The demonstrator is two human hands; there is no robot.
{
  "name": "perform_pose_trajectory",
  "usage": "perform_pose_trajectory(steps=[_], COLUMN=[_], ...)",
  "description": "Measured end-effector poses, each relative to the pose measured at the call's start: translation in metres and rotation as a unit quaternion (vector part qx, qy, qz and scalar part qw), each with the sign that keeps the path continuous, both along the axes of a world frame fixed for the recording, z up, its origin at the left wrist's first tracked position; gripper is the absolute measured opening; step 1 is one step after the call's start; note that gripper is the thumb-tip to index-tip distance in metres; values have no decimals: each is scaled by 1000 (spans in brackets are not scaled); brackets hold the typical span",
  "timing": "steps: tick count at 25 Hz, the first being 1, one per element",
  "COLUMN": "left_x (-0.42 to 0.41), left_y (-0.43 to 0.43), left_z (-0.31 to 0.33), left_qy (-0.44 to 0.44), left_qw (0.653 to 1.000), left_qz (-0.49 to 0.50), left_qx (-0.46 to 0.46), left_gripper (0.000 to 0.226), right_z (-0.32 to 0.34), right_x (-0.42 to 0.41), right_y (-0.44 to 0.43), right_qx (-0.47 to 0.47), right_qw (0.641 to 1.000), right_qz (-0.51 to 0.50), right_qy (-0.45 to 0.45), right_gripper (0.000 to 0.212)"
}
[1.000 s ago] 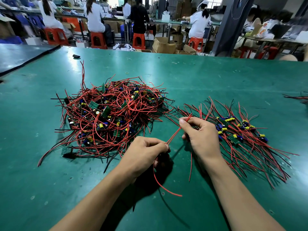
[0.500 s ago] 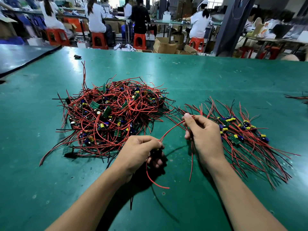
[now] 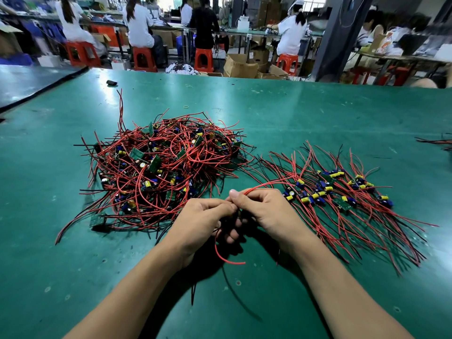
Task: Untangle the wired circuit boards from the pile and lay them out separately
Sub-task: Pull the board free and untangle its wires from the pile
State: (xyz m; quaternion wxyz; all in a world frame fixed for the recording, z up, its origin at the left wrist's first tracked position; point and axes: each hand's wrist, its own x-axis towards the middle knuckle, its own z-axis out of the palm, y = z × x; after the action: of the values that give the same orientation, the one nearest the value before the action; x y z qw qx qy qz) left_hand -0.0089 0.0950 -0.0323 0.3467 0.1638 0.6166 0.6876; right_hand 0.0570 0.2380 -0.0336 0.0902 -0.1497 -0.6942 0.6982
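Between the tangled pile (image 3: 166, 167) and the laid-out boards (image 3: 342, 192), 1 red wire (image 3: 269, 184) is pinched by the curled left hand (image 3: 203, 216) and right hand (image 3: 266, 211), and neighbouring boards could be dragged askew if its overlapping end is snagged.

A pile (image 3: 166, 167) of tangled red and black wires and small green boards lay on the green table (image 3: 318, 111). Just in front of the pile, the left hand (image 3: 203, 217) and right hand (image 3: 266, 211) met, fingers curled. The right hand pinched a red wire (image 3: 269, 184) that arched toward a spread row of boards (image 3: 340, 192) right of the pile. The left hand gripped a curled wire (image 3: 232, 262) hanging beneath it. Beyond the pile, people sat on red stools (image 3: 143, 58).
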Motion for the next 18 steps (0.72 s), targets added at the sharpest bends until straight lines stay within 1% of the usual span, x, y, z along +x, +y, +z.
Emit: perform_pose_trajectory(steps=[2, 5, 7, 9, 13, 15, 18], left_x=[0, 1, 1, 1, 2, 3, 2], left_y=[1, 2, 2, 2, 1, 0, 0], left_z=[1, 1, 1, 2, 4, 5, 6], left_qy=[-12, -14, -11, -14, -5, 2, 9], left_qw=[1000, 1000, 1000, 1000, 1000, 999, 999], left_qz=[-1, 2, 1, -7, -26, -33, -42], left_qx=[2, 9, 8, 6, -8, -15, -19], left_gripper=[21, 21, 22, 19, 17, 16, 15], right_z=[1, 3, 4, 4, 6, 7, 10], right_x=[0, 1, 1, 2, 2, 0, -4], right_y=[3, 7, 9, 12, 25, 27, 26], right_qx=[34, 42, 55, 57, 9, -18, -71], right_qw=[999, 998, 997, 994, 980, 973, 966], right_qz=[-25, -38, -53, -91, -197, -224, -242], right_qy=[-15, -25, -17, -1, 39, 56, 53], right_gripper=[33, 35, 36, 35, 32, 33, 49])
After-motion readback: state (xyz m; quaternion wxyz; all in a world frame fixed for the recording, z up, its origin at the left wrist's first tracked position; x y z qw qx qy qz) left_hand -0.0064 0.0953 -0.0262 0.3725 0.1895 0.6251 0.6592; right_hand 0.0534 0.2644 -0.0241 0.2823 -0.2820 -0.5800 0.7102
